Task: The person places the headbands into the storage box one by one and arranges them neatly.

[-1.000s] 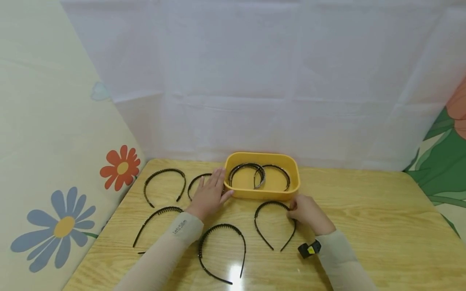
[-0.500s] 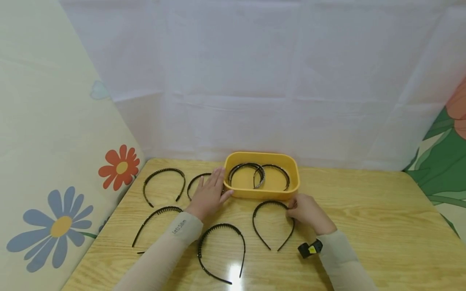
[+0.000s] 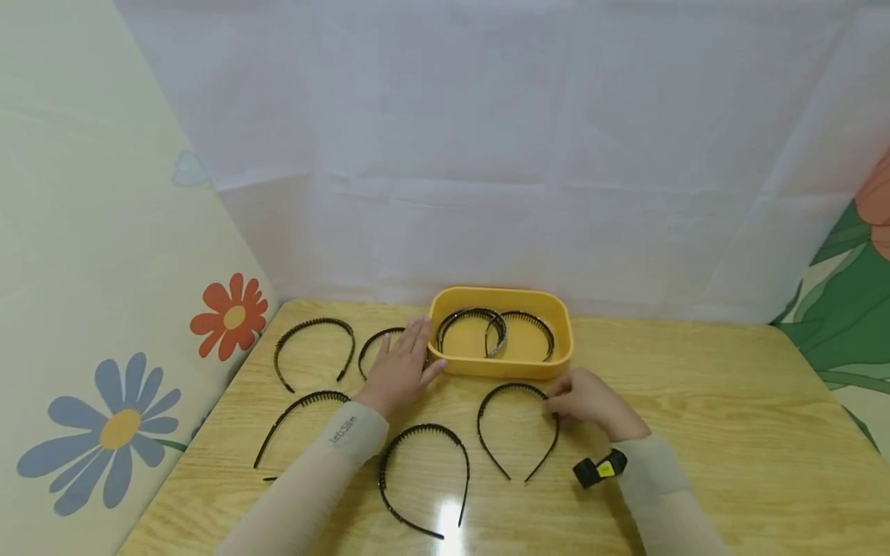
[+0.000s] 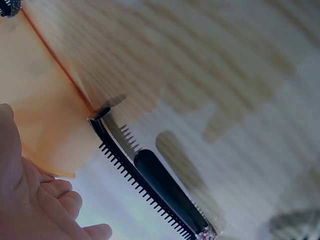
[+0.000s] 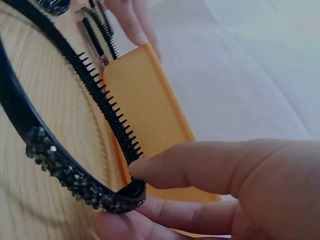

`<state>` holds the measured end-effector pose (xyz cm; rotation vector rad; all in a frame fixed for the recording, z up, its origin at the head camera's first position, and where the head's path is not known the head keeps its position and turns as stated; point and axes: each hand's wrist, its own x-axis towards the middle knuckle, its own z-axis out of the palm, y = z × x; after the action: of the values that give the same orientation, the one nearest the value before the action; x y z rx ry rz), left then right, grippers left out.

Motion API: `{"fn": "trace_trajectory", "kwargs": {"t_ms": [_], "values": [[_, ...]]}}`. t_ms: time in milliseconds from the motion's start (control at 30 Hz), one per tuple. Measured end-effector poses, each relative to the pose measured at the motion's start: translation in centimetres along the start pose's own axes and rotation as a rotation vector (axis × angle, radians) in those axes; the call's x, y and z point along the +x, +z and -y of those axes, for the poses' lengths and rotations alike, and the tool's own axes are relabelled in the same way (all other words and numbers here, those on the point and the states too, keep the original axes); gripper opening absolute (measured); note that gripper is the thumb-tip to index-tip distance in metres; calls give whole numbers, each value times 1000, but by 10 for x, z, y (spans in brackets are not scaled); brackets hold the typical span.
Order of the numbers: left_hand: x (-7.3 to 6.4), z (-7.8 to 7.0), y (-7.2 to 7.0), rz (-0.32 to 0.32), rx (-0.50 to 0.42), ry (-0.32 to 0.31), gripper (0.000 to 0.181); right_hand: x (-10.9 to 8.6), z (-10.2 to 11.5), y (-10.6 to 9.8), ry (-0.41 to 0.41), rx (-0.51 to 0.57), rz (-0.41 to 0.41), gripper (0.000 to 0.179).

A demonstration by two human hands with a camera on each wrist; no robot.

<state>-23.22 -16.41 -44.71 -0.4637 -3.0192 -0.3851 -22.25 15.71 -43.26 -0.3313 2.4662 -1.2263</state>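
Note:
My right hand (image 3: 591, 403) pinches the upper right side of a black toothed headband (image 3: 514, 386), in front of the yellow container (image 3: 501, 366). In the right wrist view, dark sparkling stones cover part of this headband (image 5: 70, 177), and thumb and fingers close on its bend. Straight fingers of my left hand (image 3: 398, 372) rest against the container's left end. Beneath that hand, partly hidden, lies another headband (image 3: 363, 357); the left wrist view shows its black teeth and pink-white stones. Inside the container are several dark headbands (image 3: 473, 315), overlapping.
More black headbands lie on the wooden table (image 3: 730, 432): one at the far left (image 3: 314, 322), one partly under the left sleeve (image 3: 281, 423), one at the front (image 3: 424, 427). A white sheet (image 3: 445, 154) hangs behind the table, with flowered cloth at both sides.
The pinched headband has shifted slightly left, its two ends swinging left. My right wrist has turned a little outward to the right. The left hand stays against the container.

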Motion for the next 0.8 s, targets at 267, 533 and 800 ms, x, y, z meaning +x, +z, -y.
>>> {"fn": "trace_trajectory", "kwargs": {"t_ms": [267, 533, 800], "values": [[2, 0, 1, 7, -4, 9, 82, 0, 0, -2, 19, 86, 38, 17], [2, 1, 1, 8, -12, 0, 82, 2, 1, -4, -12, 123, 34, 19], [1, 0, 1, 14, -15, -12, 81, 2, 3, -7, -10, 201, -5, 26]]}}
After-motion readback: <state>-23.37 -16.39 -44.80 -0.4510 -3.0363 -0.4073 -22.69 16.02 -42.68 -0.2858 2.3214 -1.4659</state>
